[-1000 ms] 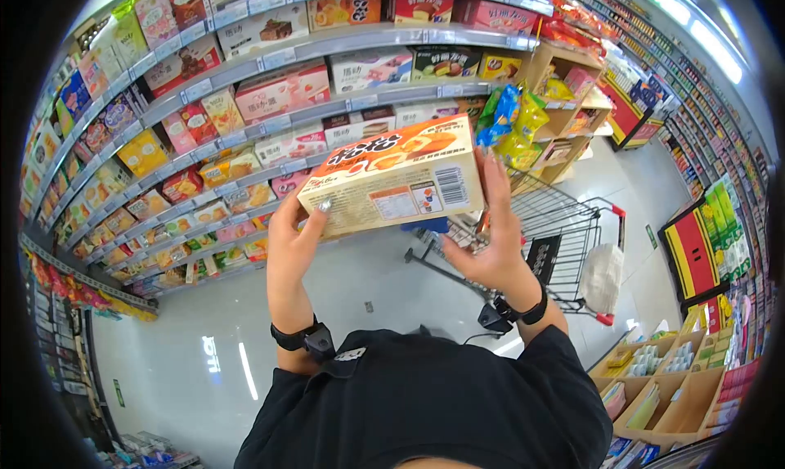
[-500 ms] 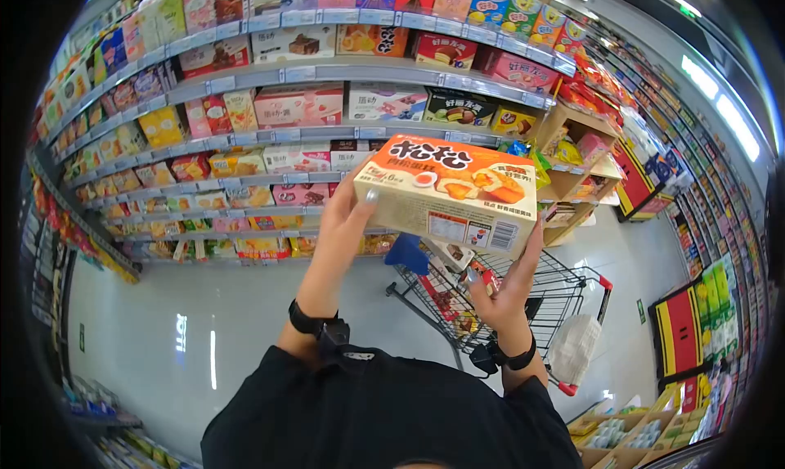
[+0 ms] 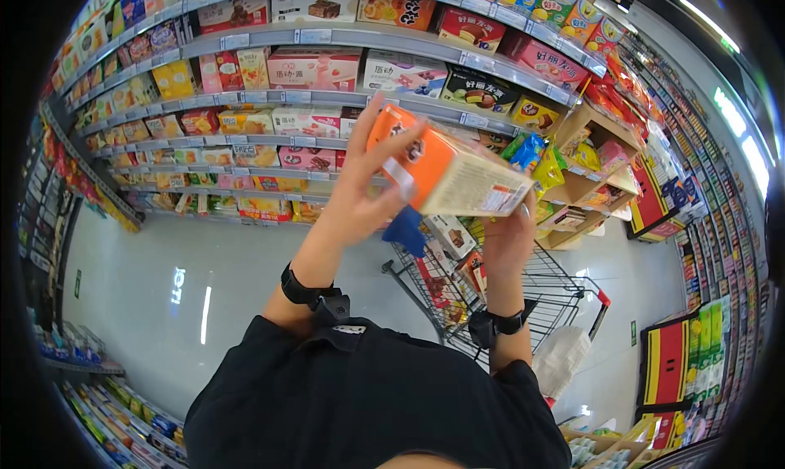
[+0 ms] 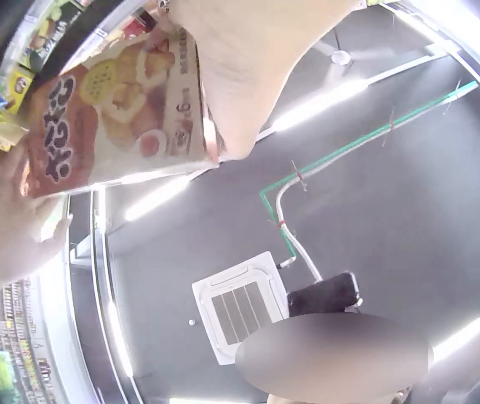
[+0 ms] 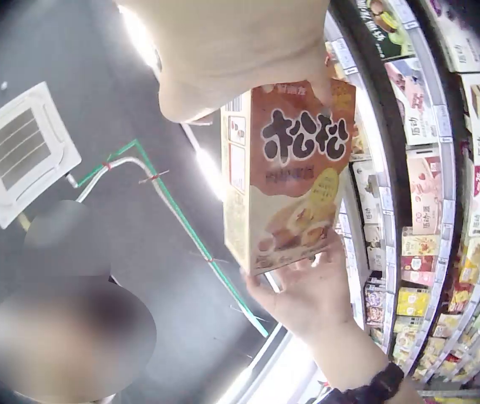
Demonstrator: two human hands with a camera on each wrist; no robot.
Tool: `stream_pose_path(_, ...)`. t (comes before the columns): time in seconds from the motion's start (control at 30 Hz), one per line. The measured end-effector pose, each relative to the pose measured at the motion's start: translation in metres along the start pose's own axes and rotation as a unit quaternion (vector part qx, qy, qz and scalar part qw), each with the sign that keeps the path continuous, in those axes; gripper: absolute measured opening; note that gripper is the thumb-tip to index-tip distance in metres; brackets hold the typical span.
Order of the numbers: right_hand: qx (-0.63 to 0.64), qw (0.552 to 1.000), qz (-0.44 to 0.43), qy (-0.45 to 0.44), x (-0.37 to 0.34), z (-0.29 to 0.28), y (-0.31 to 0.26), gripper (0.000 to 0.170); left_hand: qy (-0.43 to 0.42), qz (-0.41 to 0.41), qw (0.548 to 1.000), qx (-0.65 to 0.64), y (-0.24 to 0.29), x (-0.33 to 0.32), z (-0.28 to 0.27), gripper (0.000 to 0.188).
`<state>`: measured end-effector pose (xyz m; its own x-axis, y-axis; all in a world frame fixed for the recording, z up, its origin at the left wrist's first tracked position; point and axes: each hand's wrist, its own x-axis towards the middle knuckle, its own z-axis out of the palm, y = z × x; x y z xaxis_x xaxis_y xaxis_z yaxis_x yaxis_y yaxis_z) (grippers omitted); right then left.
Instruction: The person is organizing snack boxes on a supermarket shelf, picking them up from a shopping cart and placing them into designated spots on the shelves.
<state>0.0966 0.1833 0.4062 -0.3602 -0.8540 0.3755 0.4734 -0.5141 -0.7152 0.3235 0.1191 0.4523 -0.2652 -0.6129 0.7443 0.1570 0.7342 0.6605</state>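
An orange-and-cream cake box (image 3: pixel 473 181) is held between both hands, tilted above a shopping cart. In the head view its orange end faces left, and a printed cream side with a label slopes down to the right. My left hand (image 3: pixel 360 183) grips the left end, fingers spread over the orange face, thumb at the lower edge. At the far right end, my right hand (image 3: pixel 509 238) holds the box from below, its fingers partly hidden behind it. The right wrist view shows the orange front of the box (image 5: pixel 295 168) with large dark characters, the left hand (image 5: pixel 307 290) at its lower end.
The wire shopping cart (image 3: pixel 564 277) stands below the box, with a white snack box (image 3: pixel 450 236), other packages and a blue cloth (image 3: pixel 406 230) at its left. A white bag (image 3: pixel 562 359) hangs at its handle. Ahead run curved shelves (image 3: pixel 311 35) of boxed snacks; a wooden display rack (image 3: pixel 585 150) stands right.
The box has turned from showing its front and barcode side to showing its orange end. My left hand has spread across that end; the right hand has shifted under the far end.
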Motion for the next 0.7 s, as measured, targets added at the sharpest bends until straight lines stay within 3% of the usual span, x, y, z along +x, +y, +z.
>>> stream_pose_path(0.07,0.078,0.994,0.069,0.02,0.008,-0.005,0.007,0.049,-0.029,0.049,0.992,0.116,0.009,0.003,0.007,0.058)
stream_pose_path(0.2,0.102,0.974,0.193,0.065,0.02,-0.011,0.017,0.047,-0.05,0.049,0.977,0.203,0.004,0.007,0.022,0.061)
stream_pose_path(0.33,0.146,0.946,0.281,0.071,0.029,-0.037,0.037,0.049,-0.037,0.019,0.98,0.192,-0.007,0.007,0.038,0.069)
stream_pose_path(0.37,0.126,0.954,0.271,0.032,0.028,-0.039,0.041,0.051,-0.043,0.025,0.964,0.263,-0.019,0.004,0.04,0.092)
stream_pose_path(0.47,0.126,0.954,0.273,-0.013,0.036,-0.047,0.056,0.052,0.04,0.017,0.983,0.178,-0.04,0.004,0.052,0.11)
stream_pose_path(0.5,0.148,0.945,0.286,-0.049,0.041,-0.048,0.06,0.053,0.027,0.044,0.96,0.274,-0.036,0.009,0.046,0.118)
stream_pose_path(0.6,0.154,0.926,0.33,-0.097,0.065,-0.054,0.075,0.055,0.081,0.05,0.988,0.124,-0.067,0.025,0.043,0.117)
stream_pose_path(0.7,0.143,0.908,0.37,-0.136,0.098,-0.055,0.092,0.055,0.075,0.05,0.986,0.14,-0.1,0.045,0.029,0.117)
